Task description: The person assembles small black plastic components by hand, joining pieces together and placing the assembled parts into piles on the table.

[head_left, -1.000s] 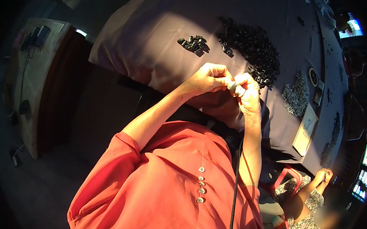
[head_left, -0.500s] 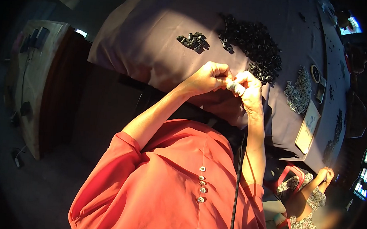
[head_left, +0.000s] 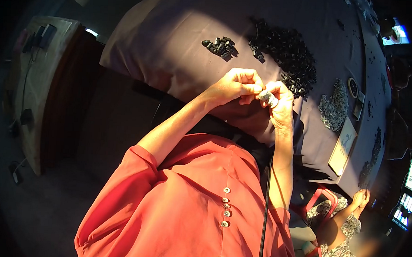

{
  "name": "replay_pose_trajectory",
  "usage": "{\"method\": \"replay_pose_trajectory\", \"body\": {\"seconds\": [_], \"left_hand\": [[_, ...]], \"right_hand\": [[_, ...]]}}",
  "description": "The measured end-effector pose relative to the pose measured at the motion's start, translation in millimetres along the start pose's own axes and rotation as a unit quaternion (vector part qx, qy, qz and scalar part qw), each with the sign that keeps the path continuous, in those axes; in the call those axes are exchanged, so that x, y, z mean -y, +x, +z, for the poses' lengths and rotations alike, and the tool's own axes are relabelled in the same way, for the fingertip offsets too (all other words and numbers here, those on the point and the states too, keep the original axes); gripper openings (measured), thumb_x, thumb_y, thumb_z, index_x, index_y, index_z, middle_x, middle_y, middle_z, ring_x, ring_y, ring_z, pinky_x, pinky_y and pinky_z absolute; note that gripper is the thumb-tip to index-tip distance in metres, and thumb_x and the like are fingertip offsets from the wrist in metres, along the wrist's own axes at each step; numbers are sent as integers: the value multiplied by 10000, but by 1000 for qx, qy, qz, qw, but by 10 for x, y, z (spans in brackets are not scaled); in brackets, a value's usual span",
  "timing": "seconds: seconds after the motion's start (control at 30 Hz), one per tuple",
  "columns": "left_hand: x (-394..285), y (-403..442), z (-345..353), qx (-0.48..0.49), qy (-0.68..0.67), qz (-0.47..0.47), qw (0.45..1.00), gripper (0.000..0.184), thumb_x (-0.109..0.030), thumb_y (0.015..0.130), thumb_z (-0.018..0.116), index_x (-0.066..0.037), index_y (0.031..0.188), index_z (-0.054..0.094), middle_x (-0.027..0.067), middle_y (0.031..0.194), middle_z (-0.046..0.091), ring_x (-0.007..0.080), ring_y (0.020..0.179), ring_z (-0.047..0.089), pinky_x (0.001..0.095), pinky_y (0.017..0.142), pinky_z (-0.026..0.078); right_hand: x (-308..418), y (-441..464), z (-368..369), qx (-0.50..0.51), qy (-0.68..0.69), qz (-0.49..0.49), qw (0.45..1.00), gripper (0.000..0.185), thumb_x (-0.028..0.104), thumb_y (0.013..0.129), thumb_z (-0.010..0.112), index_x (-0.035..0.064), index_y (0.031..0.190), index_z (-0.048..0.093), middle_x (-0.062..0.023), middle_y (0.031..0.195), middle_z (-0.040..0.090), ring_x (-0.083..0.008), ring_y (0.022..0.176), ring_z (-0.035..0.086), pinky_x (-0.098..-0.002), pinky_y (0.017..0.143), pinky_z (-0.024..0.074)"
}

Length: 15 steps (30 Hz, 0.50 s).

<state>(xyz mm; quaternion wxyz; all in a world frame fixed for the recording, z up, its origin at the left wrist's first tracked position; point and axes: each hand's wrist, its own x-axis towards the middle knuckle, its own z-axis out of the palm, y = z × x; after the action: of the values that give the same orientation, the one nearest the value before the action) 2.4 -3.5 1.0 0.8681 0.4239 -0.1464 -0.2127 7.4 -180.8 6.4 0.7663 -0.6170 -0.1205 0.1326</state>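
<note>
Above the table's near edge, my left hand (head_left: 238, 87) is closed, thumb and fingertips pinched together. My right hand (head_left: 282, 104) meets it there, its fingers also bent in a pinch. A pale, mottled lump (head_left: 268, 98) shows at my right thumb; I cannot tell whether it is a wrapping on the thumb or a held piece. Anything between the fingertips is too small or hidden to name. Just beyond my hands lies a large heap of small black tubular pieces (head_left: 289, 51). A smaller group of black pieces (head_left: 220, 47) lies to its left.
A brownish cloth (head_left: 173, 47) covers the table. To the right are a heap of small silvery pieces (head_left: 334, 107), a round black-faced object (head_left: 353, 88) and a flat pale box (head_left: 343, 147). Another person (head_left: 338, 224) sits at lower right. A wooden cabinet (head_left: 49, 87) stands at left.
My hands stay close together with slightly shifted fingers; the pale lump at my right thumb has turned and moved a little right. The view has shifted slightly.
</note>
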Motion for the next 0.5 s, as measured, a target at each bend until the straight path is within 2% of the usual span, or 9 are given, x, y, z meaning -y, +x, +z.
{"method": "replay_pose_trajectory", "body": {"seconds": [0.1, 0.23, 0.3, 0.5], "left_hand": [[-6, 0, -5, 3, -20, -1, 1000, 74, -86, 853, 576, -20, 818, 576, 65, 699, 600, 80, 527, 509, 203, 456, 395], [-39, -6, 15, -15, 48, -15, 999, 60, -69, 844, 580, -18, 813, 579, 56, 678, 586, 71, 489, 476, 195, 434, 366], [-41, -9, 39, -23, 74, -16, 997, 54, -63, 846, 576, -26, 807, 573, 34, 668, 569, 55, 467, 434, 191, 425, 333], [-79, -24, 64, -25, 119, -29, 992, 44, -47, 838, 571, -24, 804, 585, 20, 664, 567, 49, 461, 437, 193, 420, 333]], "right_hand": [[-8, 1, 19, -13, -3, -8, 1000, 117, -3, 754, 674, 39, 775, 568, -9, 719, 573, -65, 569, 519, -188, 493, 427], [-79, 8, -26, -4, -33, -49, 998, 138, 0, 742, 685, 42, 755, 555, -3, 728, 555, -64, 560, 510, -192, 490, 422], [-89, 8, -52, 6, -56, -44, 997, 149, 6, 736, 693, 44, 741, 549, 0, 730, 544, -61, 562, 505, -193, 490, 417], [-26, -17, -80, 12, -60, 3, 998, 184, 19, 708, 729, 46, 710, 547, 11, 719, 536, -51, 570, 497, -187, 504, 409]]}}
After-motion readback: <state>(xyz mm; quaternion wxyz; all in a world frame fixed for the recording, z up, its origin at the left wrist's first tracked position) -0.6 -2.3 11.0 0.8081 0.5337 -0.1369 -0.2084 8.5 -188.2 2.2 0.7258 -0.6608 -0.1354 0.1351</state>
